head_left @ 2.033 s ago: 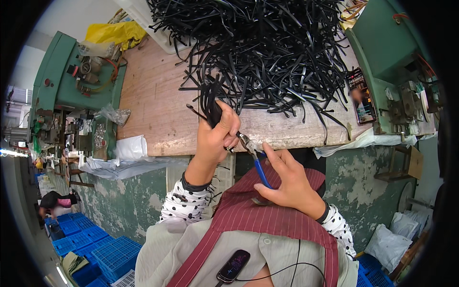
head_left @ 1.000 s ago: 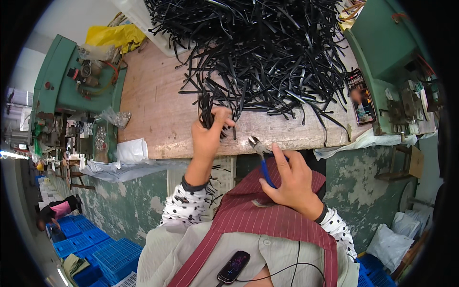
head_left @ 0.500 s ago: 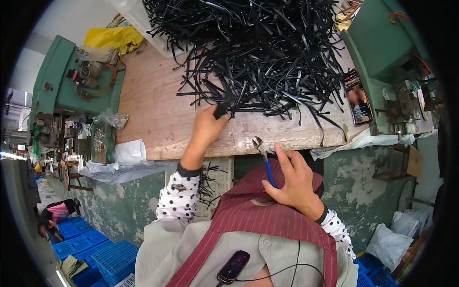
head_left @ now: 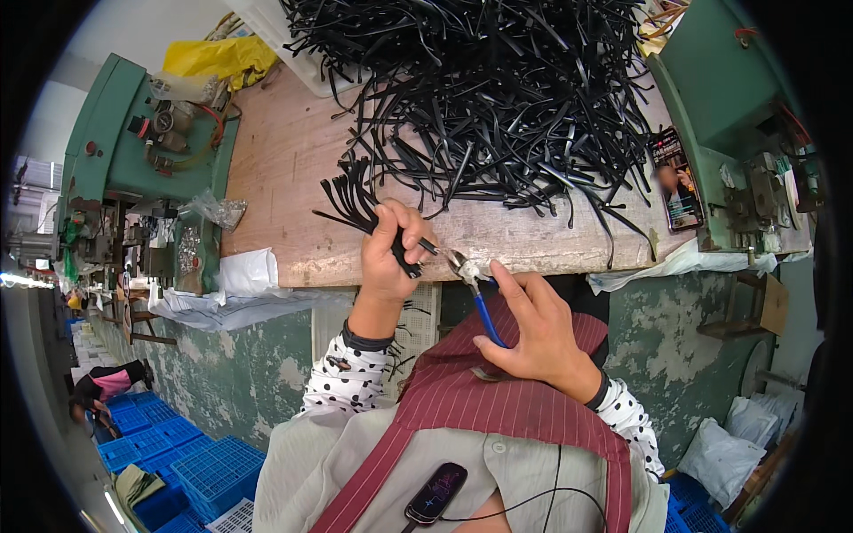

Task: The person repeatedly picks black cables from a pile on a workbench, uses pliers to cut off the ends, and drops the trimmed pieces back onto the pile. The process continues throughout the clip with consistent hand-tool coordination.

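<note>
At the near edge of the wooden workbench [head_left: 293, 169], the left hand [head_left: 391, 253] is closed in a fist around a bundle of black strips [head_left: 355, 202]. The bundle's long axis runs diagonally: the free ends fan out up and to the left over the bench surface, while the gripped ends point down and to the right, toward the tool. One strip end protrudes from the lower right side of the fist and meets the nose of the tool.

Just below the bench edge, the right hand [head_left: 533, 333] is wrapped around a pair of blue-handled pliers [head_left: 475, 298]. The fingers are curled over the handles, with the index finger extended along the upper side. The pliers' long axis is tilted: the blue handles point down and to the right into the palm, and the metal nose points up and to the left, toward the left fist. Whether the metal nose is clamped on the strip end cannot be determined.

Behind both hands, a large loose pile of black strips [head_left: 498, 98] covers the far and middle part of the bench, well apart from the held bundle. A green machine [head_left: 133, 133] stands at the left end of the bench, and a second green machine [head_left: 737, 107] at the right end. A striped maroon apron [head_left: 498, 417] covers the lap beneath the right hand. Blue crates [head_left: 187, 462] are stacked on the floor at lower left.
</note>
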A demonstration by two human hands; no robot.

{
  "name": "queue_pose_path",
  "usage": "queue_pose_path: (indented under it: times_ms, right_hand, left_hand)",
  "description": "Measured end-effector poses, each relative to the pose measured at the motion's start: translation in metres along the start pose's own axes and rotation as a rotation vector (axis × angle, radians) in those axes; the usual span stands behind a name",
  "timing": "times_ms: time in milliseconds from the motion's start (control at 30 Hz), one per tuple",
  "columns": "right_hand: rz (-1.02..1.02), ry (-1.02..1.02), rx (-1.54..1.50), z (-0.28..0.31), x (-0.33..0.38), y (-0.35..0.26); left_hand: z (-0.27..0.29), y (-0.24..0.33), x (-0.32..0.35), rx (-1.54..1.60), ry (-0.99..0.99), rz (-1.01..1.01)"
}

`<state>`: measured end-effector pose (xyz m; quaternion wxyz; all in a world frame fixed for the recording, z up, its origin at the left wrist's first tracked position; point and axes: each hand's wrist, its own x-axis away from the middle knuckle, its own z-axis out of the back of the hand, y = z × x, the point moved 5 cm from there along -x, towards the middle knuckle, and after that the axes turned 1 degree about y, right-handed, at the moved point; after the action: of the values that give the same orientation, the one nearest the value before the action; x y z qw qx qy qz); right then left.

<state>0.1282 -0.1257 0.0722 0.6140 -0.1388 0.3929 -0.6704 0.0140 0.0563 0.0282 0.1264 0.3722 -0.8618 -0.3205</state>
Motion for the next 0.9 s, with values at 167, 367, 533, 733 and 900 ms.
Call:
queue_pose_path:
  times_ms: [167, 367, 533, 733, 900]
  right_hand:
    - [0.016, 0.021, -0.001, 0.004, -0.004, -0.007]
    - [-0.02, -0.016, -0.019, 0.005, -0.002, -0.007]
    - [-0.021, -0.051, -0.027, 0.002, -0.003, -0.006]
    - [-0.022, -0.103, -0.122, 0.001, 0.005, -0.001]
    - [-0.208, -0.331, -0.421, 0.009, 0.002, 0.004]
  left_hand:
    - [-0.032, 0.005, -0.001, -0.012, -0.168, -0.106]
    - [-0.039, 0.007, 0.004, -0.174, -0.138, -0.278]
    - [-0.044, 0.009, 0.006, -0.276, -0.021, -0.3]
    - [-0.03, 0.005, -0.006, -0.066, -0.122, 0.067]
    - [-0.032, -0.001, -0.007, 0.139, -0.244, 0.192]
